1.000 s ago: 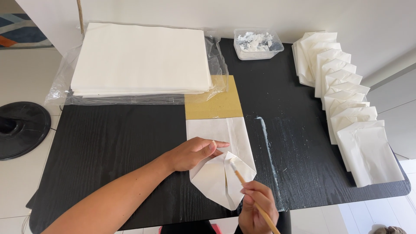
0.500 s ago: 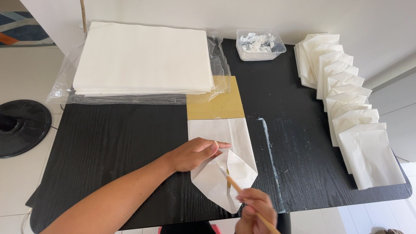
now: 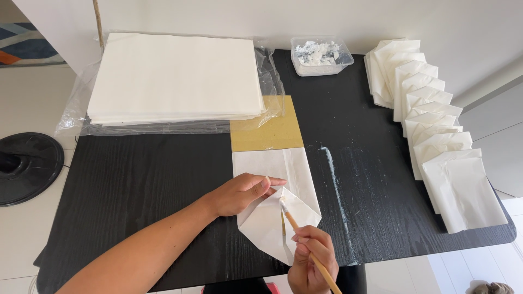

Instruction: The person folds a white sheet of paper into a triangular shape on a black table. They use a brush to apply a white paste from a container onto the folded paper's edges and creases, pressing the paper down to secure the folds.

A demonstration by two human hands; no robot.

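A white paper bag (image 3: 272,163) lies flat on the black table (image 3: 141,185), its bottom end folded into a pointed diamond of flaps (image 3: 275,228). My left hand (image 3: 239,193) presses flat on the left flap, fingertips near the middle of the fold. My right hand (image 3: 311,260) grips a thin wooden brush (image 3: 305,245), and its white tip touches the paper close to my left fingertips. A yellow-brown cardboard piece (image 3: 267,130) sticks out of the bag's far end.
A big stack of white sheets (image 3: 174,76) in clear plastic lies at the back left. A small clear tub of white paste (image 3: 320,54) stands at the back. Several finished folded bags (image 3: 436,130) overlap along the right edge. White smears (image 3: 335,179) streak the table.
My right hand has pushed the brush forward, so its tip moved from the flap's lower part up to the middle of the fold. My left hand has kept its place.
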